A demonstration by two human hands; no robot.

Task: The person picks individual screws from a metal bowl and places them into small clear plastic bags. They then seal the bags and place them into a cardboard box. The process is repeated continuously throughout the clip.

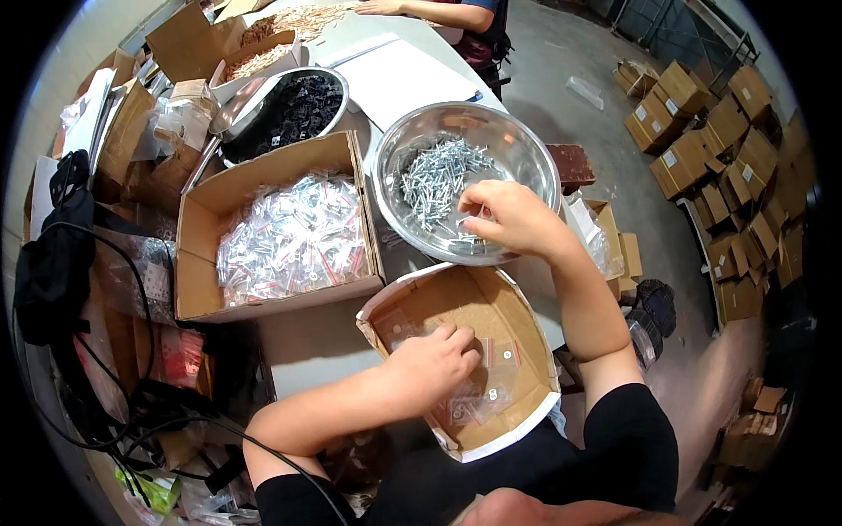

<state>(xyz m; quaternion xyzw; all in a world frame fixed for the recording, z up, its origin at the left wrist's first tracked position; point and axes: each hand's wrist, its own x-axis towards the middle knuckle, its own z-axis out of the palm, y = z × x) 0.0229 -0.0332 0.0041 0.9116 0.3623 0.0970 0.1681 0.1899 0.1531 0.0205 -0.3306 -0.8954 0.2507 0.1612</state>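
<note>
My right hand point(504, 215) reaches into a steel bowl point(535, 158). Its thumb and fingertips are pinched together over a heap of silvery screws point(443, 175), and a bit of metal shows between them. Below the bowl stands a shallow cardboard tray point(517, 302) with white outer sides. Inside it my left hand point(438, 359) is closed, fingers curled down among small clear zip bags point(494, 394). Some of these bags hold small pale round parts. What lies under the left fingers is hidden by the hand.
Left of the bowl stands a cardboard box point(200, 250) full of packed bags. Behind it is a metal basin point(344, 92) of black parts. White paper point(408, 74) lies farther back. Across the table a person's arm point(438, 10) rests near wooden pieces. Cartons point(675, 105) stand right; cables point(145, 307) hang left.
</note>
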